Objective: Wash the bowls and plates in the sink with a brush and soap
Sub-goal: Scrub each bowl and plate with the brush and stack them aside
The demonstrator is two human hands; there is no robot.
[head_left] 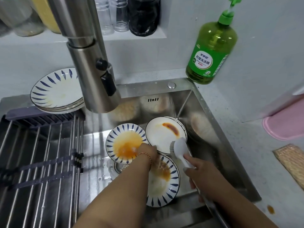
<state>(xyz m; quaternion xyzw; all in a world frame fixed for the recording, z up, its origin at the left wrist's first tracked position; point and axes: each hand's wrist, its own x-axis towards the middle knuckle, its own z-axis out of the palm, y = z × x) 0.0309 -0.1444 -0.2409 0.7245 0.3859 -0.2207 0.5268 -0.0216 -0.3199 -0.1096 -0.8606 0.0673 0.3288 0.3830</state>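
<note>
The sink (189, 102) fills mid-frame, holding dirty dishes; a white plate (160, 137) leans at centre, seemingly steadied by the left hand (148, 153) gripping its lower edge so the right hand (199, 176), clasping the brush (178, 147), can scrub; soap bottle (211, 51) stands upper right.

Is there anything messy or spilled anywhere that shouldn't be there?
Yes. A small orange sauce splotch sits on the white countertop to the right of the sink, outside the basin. It matches the orange sauce on the dirty plates in the sink, so it looks like a drip that landed there.
</note>
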